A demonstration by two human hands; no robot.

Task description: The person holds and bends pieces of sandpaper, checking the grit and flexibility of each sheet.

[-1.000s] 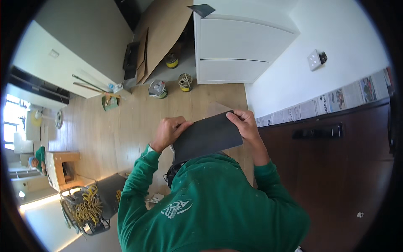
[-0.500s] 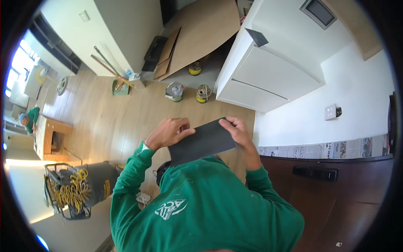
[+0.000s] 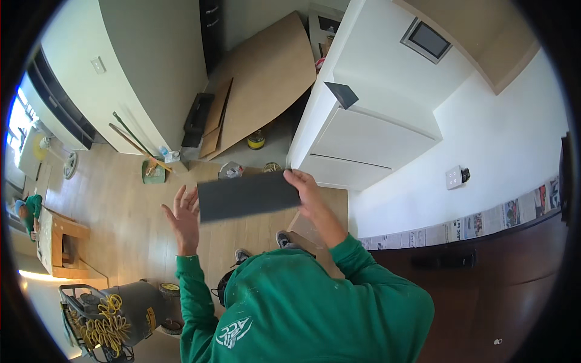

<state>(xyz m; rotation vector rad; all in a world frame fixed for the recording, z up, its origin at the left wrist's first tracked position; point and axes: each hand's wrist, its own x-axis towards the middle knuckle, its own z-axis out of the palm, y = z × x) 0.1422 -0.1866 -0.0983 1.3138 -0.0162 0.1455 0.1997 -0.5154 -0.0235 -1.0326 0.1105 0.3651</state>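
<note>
A dark grey rectangular sheet of what looks like sandpaper (image 3: pixel 248 196) is held up in front of my chest, almost level. My right hand (image 3: pixel 307 193) pinches it at the right end, thumb on top. At the left end, my left hand (image 3: pixel 183 219) is open, its fingers spread close beside the sheet's edge; whether a fingertip touches it I cannot tell. Another dark sheet, folded (image 3: pixel 342 95), rests on the corner of a white cabinet (image 3: pixel 369 142) ahead to the right.
Paint cans (image 3: pixel 256 140) and a large brown board (image 3: pixel 266 78) are ahead. A dustpan (image 3: pixel 154 172) lies front left. A drum-shaped machine (image 3: pixel 142 308) with yellow cord stands at lower left; a co-worker (image 3: pixel 30 213) is by a wooden bench (image 3: pixel 66 236). Newspaper (image 3: pixel 448 231) edges a dark door (image 3: pixel 496 302) at right.
My left hand has come off the sheet and opened, moving left. My right hand has carried the sheet leftward and turned it more level. The view has shifted.
</note>
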